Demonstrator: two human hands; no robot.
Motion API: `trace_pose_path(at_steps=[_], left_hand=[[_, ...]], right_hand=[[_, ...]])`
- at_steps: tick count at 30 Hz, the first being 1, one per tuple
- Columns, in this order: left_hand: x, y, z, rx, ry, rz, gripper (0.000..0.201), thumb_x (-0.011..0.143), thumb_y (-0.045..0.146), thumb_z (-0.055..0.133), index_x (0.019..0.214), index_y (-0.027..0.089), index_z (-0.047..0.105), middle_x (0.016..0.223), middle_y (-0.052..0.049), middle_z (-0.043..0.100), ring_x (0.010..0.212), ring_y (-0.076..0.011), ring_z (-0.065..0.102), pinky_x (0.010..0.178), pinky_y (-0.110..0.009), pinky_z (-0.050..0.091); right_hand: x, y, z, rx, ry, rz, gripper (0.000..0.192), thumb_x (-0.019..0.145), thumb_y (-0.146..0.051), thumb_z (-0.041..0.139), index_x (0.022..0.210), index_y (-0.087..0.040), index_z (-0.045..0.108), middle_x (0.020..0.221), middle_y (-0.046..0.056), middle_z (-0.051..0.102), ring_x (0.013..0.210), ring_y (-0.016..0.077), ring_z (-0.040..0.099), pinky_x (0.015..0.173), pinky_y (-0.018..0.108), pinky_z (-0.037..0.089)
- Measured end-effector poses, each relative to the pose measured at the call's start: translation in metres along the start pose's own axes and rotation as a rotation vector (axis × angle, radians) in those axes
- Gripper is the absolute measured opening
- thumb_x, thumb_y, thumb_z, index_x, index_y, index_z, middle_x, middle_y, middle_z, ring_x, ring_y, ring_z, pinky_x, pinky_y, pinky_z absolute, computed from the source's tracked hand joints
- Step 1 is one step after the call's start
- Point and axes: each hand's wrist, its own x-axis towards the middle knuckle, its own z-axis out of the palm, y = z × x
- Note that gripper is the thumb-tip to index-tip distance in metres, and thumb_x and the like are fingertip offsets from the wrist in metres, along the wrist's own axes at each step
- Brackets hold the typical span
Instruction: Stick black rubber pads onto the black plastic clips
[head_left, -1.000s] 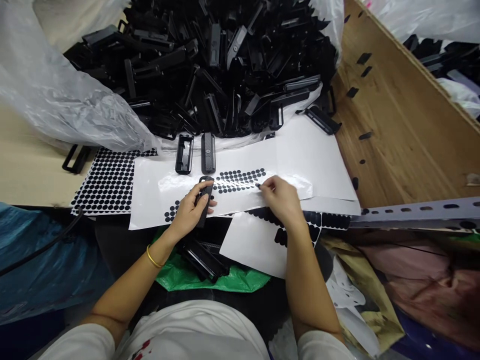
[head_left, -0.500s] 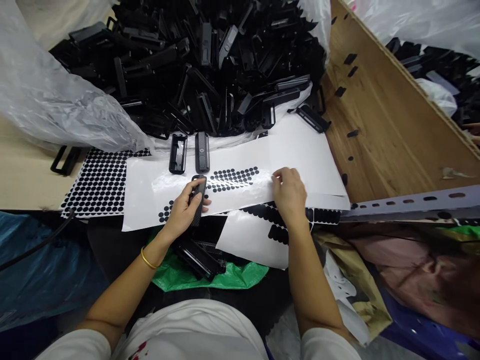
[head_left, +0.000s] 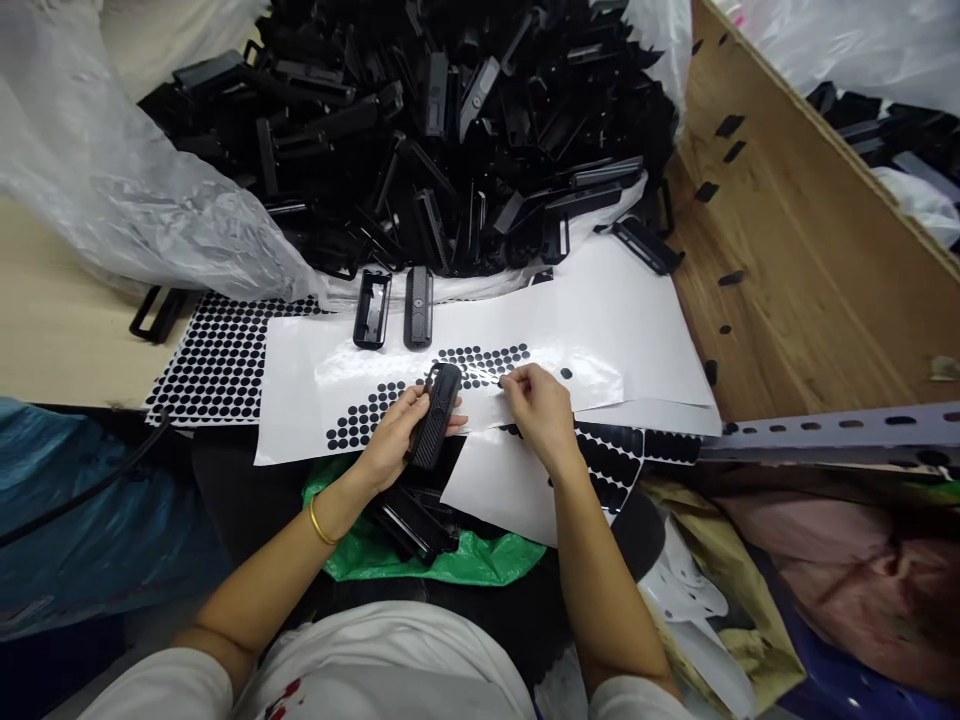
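Note:
My left hand (head_left: 401, 430) is wrapped round a black plastic case (head_left: 437, 415) with a textured face, tilted upright over the front edge of the white sheet (head_left: 296, 370). At the right end of the rows of round black stickers (head_left: 484, 355), my right hand (head_left: 536, 405) has thumb and forefinger pinched together, with a small dark sticker edge at the tips. A lone round black sticker (head_left: 566, 373) lies on the sheet to the right of this hand. Behind the hands, an open-framed black case (head_left: 372, 310) lies beside a closed-faced case (head_left: 418, 308).
A large heap of black cases (head_left: 450, 130) fills the back, with clear plastic film (head_left: 187, 220) at its left. A wooden board (head_left: 795, 260) walls off the right. Below the sheet, several cases (head_left: 416, 525) lie on a green bag (head_left: 480, 560).
My right hand has moved left to the sticker rows, uncovering the lone sticker. The case in my left hand has shifted slightly right, and its textured face shows more. The view has shifted slightly.

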Motion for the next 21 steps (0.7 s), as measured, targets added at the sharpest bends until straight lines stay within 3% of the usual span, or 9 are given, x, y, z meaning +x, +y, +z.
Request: trace_pose_path(at_steps=[4,7,13,21], left_hand=[[-0.001,-0.008,0.003,-0.017,-0.022,-0.011,0.024,0.084,0.035,0.057,0.101,0.018,0.054,0.097,-0.006,0.07,0.088,-0.0186,0.068,0.085,-0.036,0.054],[-0.003,-0.012,0.004,0.027,-0.011,-0.007,0.027,0.081,0.039,0.059,0.1,0.019,0.054,0.089,-0.003,0.068,0.084,-0.0169,0.067,0.077,-0.03,0.055],[-0.006,-0.014,0.007,0.041,0.017,0.033,0.027,0.081,0.039,0.059,0.1,0.019,0.054,0.085,0.0,0.065,0.08,-0.0124,0.063,0.073,-0.024,0.051],[-0.01,-0.016,0.012,0.103,0.086,0.121,0.026,0.083,0.039,0.057,0.099,0.019,0.052,0.1,-0.002,0.064,0.098,-0.0151,0.062,0.087,-0.027,0.048]], right_hand=[[-0.03,-0.008,0.016,0.547,-0.149,0.002,0.017,0.082,-0.035,0.052,0.073,-0.021,0.05,0.069,0.0,0.057,0.062,0.0143,0.055,0.06,0.028,0.046],[-0.043,-0.012,0.034,0.681,-0.156,0.054,0.019,0.08,-0.038,0.054,0.073,-0.021,0.049,0.067,-0.001,0.053,0.059,0.0128,0.052,0.059,0.027,0.046],[-0.051,-0.019,0.044,0.576,-0.08,0.037,0.017,0.082,-0.035,0.05,0.073,-0.021,0.05,0.064,-0.003,0.048,0.054,0.0107,0.042,0.05,0.024,0.036],[-0.056,-0.021,0.05,0.323,-0.008,-0.116,0.012,0.085,-0.028,0.045,0.074,-0.022,0.044,0.072,0.0,0.054,0.064,0.0142,0.052,0.058,0.026,0.041]])
